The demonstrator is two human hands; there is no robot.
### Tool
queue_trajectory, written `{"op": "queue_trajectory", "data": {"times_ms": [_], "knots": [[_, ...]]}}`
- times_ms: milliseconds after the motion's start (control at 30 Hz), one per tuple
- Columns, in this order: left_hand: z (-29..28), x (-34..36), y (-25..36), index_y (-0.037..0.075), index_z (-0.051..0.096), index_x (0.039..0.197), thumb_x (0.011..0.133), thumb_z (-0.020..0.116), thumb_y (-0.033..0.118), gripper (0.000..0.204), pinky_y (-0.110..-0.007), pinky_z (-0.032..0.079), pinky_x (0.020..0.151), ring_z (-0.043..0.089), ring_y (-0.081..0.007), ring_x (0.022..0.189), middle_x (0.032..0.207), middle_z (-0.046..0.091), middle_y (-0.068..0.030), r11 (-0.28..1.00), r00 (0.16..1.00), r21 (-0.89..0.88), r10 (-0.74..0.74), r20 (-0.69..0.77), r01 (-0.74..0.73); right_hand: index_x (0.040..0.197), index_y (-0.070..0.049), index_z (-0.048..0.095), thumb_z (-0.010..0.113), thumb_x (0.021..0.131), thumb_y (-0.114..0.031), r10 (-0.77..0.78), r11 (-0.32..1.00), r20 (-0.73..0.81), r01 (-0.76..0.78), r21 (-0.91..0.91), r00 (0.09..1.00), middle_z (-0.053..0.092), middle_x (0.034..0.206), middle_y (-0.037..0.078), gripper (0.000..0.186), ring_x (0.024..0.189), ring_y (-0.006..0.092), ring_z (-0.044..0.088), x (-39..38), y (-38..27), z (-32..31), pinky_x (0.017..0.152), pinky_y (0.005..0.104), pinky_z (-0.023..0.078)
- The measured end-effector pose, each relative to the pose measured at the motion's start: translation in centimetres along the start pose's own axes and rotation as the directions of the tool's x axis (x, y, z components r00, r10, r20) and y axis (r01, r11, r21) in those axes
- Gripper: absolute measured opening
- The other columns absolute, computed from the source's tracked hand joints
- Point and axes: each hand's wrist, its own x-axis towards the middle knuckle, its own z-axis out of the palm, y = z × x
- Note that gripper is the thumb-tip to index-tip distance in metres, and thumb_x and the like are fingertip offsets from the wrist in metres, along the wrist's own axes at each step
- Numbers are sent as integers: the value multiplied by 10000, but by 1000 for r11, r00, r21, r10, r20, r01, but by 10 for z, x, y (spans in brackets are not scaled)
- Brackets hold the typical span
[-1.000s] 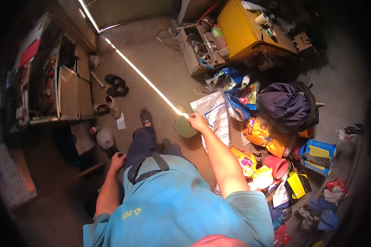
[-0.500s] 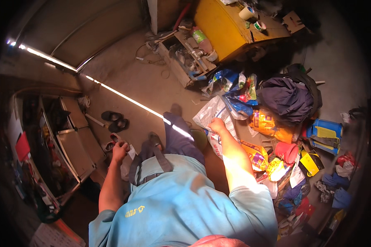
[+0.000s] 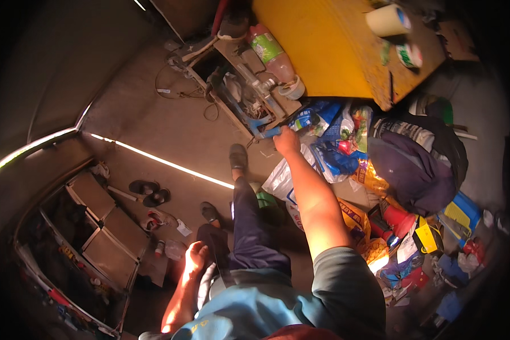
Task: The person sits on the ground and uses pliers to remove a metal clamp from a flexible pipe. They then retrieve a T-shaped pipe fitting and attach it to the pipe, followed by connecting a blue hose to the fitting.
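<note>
- Your right hand [image 3: 287, 141] is bending its fingers at the near end of a slim, bent blue bar-like tool [image 3: 260, 131]; contact is looking likely, but you can't tell whether the grip is closing around it.
- The blue tool is lying across the near corner of an open, dusty wooden box [image 3: 224, 106], which is holding grey pipe-like pieces.
- Your left hand [image 3: 195, 256] is hanging beside your leg in dark trousers [image 3: 255, 238], fingers loosely curling; whether it's clenching something, you can't tell.
- A pinkish plastic bottle with a green label [image 3: 272, 54] is standing between the box and a large yellow cabinet [image 3: 323, 51]; a round white tub [image 3: 292, 88] is sitting near its base.
- A crumpled white plastic sack [image 3: 279, 180] is lying partly under your right forearm.
- Shiny blue plastic packaging [image 3: 334, 161] is spreading just right of that forearm, a dark purple cloth bundle [image 3: 413, 170] is sitting beyond.
</note>
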Motion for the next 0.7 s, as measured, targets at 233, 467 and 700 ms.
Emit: {"op": "queue_trajectory", "data": {"times_ms": [233,467,700], "knots": [[48,22,1,-18,674,1250,988,739,195,343,-277,526,839,642,-120,942,1082,725,-49,969,970,44,-242,-15,243,1190,-14,643,819,843,-320,-109,959,-116,73,-274,987,664,1211,215,494,1192,399,611,133,12,63,1039,457,503],[60,30,28,-9,690,1204,1001,718,170,272,-241,490,737,594,-70,818,974,718,-10,960,956,-11,-278,-91,278,1181,-47,632,827,838,-346,-116,925,-16,102,-366,993,645,1245,170,495,1196,362,608,180,18,75,1002,458,525],[63,24,94,-42,655,1255,1013,692,145,308,-257,517,790,647,-108,875,1025,730,-50,956,954,9,-291,-77,293,1067,-39,673,802,818,-289,-290,952,-31,285,-114,956,691,1106,194,376,1053,395,664,109,-11,26,904,492,555]]}}
